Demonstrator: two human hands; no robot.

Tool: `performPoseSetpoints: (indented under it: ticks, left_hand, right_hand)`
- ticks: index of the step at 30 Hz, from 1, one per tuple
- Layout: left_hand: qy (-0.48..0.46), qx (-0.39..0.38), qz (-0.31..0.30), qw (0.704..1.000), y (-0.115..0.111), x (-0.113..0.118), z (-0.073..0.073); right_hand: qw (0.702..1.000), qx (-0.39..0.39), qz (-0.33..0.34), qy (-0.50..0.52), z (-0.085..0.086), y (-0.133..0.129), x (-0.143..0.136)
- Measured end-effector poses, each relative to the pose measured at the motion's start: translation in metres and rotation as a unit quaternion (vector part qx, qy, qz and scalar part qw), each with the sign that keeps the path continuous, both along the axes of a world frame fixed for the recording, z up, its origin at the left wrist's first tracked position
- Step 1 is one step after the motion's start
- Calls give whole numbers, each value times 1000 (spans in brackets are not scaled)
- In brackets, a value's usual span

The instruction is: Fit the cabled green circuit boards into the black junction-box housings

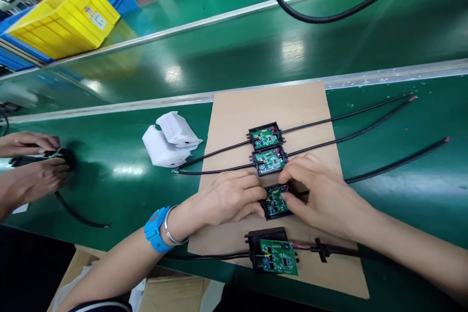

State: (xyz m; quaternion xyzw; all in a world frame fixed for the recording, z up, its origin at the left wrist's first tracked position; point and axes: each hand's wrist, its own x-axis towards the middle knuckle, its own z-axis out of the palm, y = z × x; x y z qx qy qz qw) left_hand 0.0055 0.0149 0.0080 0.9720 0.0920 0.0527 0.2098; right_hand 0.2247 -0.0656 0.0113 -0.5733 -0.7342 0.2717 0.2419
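Both my hands are at a small black plastic case with a green circuit board [275, 201] in it, the third in a column. My left hand [232, 198] grips its left end with curled fingers. At the right end, my right hand [325, 197] pinches with thumb and index finger, over the board's edge and the cable entry. Just above lie two similar cases, the upper case [265, 137] and the lower case [270, 161], boards seated inside. Nearest me, another circuit board [280, 257] lies tilted partly outside its black case [268, 236], wires attached.
A cardboard sheet [234, 122] lies under the cases on the green bench. Black cables [369, 134] reach out both sides. White wrapped packages [166, 141] lie left. Farther left, a co-worker's hands [49, 161] hold a black part. A yellow bin [69, 19] stands behind.
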Motion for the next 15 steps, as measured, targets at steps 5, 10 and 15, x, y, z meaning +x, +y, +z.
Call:
performPoseSetpoints:
  ticks: [5,10,15]
  left_hand:
    - [-25,5,9,1000,-1,-3,-3]
    - [-17,26,-6,999,0,-1,2]
    - [15,21,-26,999,1,1,5]
  right_hand:
    - [998,3,-35,-50,-11,3,-23]
    - [998,17,-56,-29,-19,2,-35]
    - [998,27,-60,-18,-23,0,-38]
